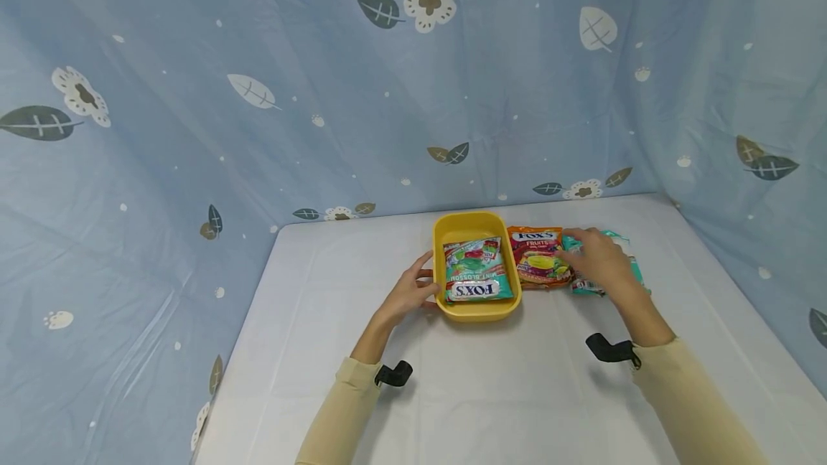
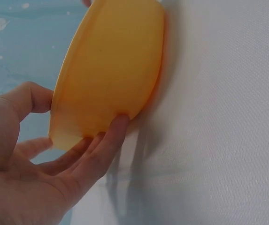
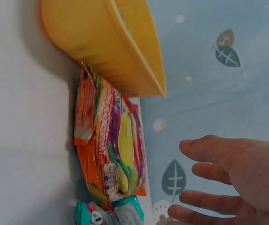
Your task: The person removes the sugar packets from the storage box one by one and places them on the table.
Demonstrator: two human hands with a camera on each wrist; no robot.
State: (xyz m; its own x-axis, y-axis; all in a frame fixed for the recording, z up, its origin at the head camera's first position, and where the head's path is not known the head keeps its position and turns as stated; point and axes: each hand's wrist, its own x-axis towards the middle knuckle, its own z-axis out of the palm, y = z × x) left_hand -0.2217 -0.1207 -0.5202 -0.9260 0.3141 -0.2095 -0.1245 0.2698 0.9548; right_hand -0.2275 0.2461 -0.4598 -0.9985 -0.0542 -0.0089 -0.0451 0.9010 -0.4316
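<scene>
My left hand [image 1: 408,294] grips the left end of a yellow plastic container [image 1: 477,316], its thumb at the rim and its fingers spread along the outer wall toward the base in the left wrist view. Inside the container lies a green-and-red bag of FOX'S Mint Blossom candy [image 1: 477,269]. Over the bags to the right hovers my right hand [image 1: 599,261], its fingers apart and holding nothing. An orange-red bag of FOX'S Fruits candy [image 3: 120,140] lies against the container's right side. Another teal candy bag [image 1: 636,268] is partly hidden beneath the right hand.
A white cloth covers the table [image 1: 517,393]. Blue curtain [image 1: 362,92] with leaf and flower prints stands close behind the container and runs along both sides. Each wrist carries a black camera mount [image 1: 610,349].
</scene>
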